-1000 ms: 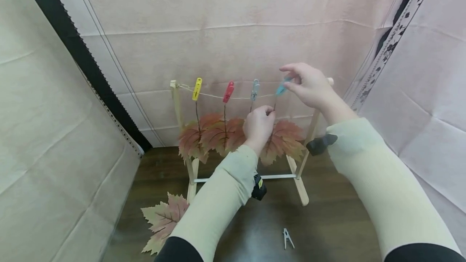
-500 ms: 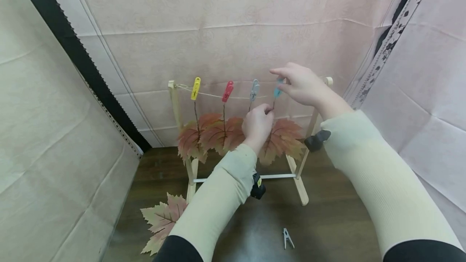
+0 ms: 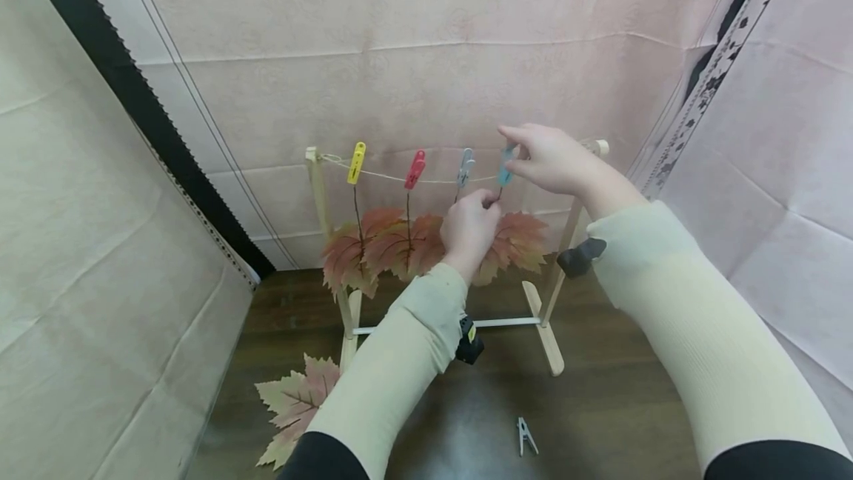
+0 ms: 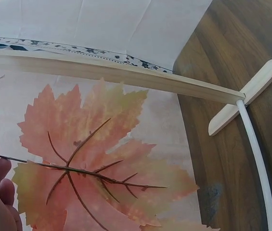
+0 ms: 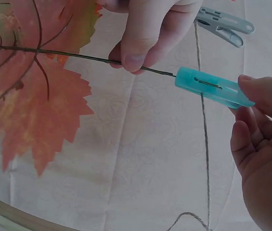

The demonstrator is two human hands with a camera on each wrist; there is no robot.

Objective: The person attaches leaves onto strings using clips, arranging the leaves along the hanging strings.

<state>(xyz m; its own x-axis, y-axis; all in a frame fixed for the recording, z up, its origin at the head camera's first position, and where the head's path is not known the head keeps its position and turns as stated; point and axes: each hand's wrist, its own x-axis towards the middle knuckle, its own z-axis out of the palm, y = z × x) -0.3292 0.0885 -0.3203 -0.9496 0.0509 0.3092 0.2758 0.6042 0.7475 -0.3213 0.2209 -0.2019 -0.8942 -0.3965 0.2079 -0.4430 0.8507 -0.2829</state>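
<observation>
My left hand (image 3: 472,228) pinches the dark stem of an orange-red artificial maple leaf (image 4: 83,139), just below the line. Between thumb and fingers, my right hand (image 3: 549,158) grips the tail end of a turquoise clothespin (image 5: 213,87). In the right wrist view the clothespin's nose meets the stem tip and lies across the string (image 5: 204,144). Left of it, a pale blue clothespin (image 3: 465,167), a red clothespin (image 3: 415,170) and a yellow clothespin (image 3: 357,163) sit on the string. Leaves hang by their stems from the red and yellow ones; my left hand partly hides what hangs under the pale blue one.
A wooden stand (image 3: 552,347) with a white crossbar (image 3: 509,322) carries the string. On the brown table lie another maple leaf (image 3: 296,406) at front left, partly behind my left sleeve, and a grey clothespin (image 3: 526,436) at front. Cloth walls enclose the back and sides.
My right hand has shifted left with the turquoise clothespin, which has turned from slanted to nearly upright over the stem. The held leaf has risen slightly; the left hand stays near its place.
</observation>
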